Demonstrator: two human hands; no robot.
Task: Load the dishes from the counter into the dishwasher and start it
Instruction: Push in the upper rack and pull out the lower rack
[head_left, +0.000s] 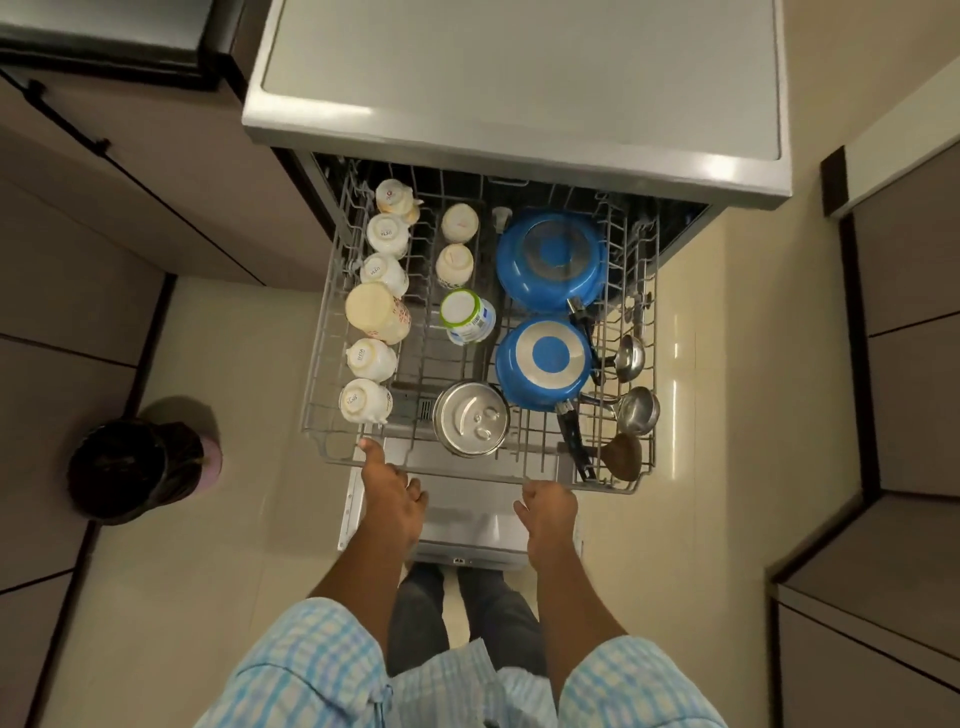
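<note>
While left hand (390, 488), right hand (550, 512) grip rack (530, 447) | pans (550, 260) (543, 361) 2 | ladles (629, 358) (639, 410) 2

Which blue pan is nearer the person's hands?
The smaller blue pan, showing a silver ring on its base; the larger blue pan sits behind it in the rack.

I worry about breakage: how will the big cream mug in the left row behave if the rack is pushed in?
Likely fragile: the mug looks ceramic. It lies tilted beside smaller cups, so a jolt may knock it against them. Rack tines probably stop it rolling far.
</note>
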